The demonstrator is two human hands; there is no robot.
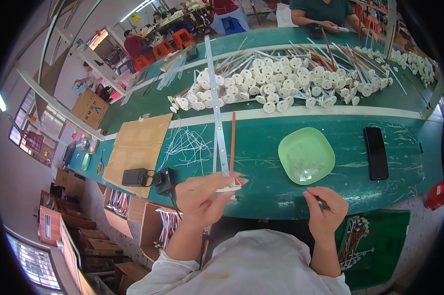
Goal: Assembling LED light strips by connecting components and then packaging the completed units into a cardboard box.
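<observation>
Now — LED strip (216,105) long, thin, white | left hand (202,196) grips base

We see the left hand (202,196) closed around a small white round cap (230,187) at the near edge of the green table (261,196). A long pale strip (216,105) rises from that cap and runs away across the table. A thin orange rod (232,142) lies just beside the strip. The right hand (326,211) pinches something too small to identify, fingers curled, near the table edge. A green dish (306,155) with small clear bits sits between the hands, farther in. A black phone (376,153) lies right of the dish. A heap of white caps on rods (276,83) fills the far side.
</observation>
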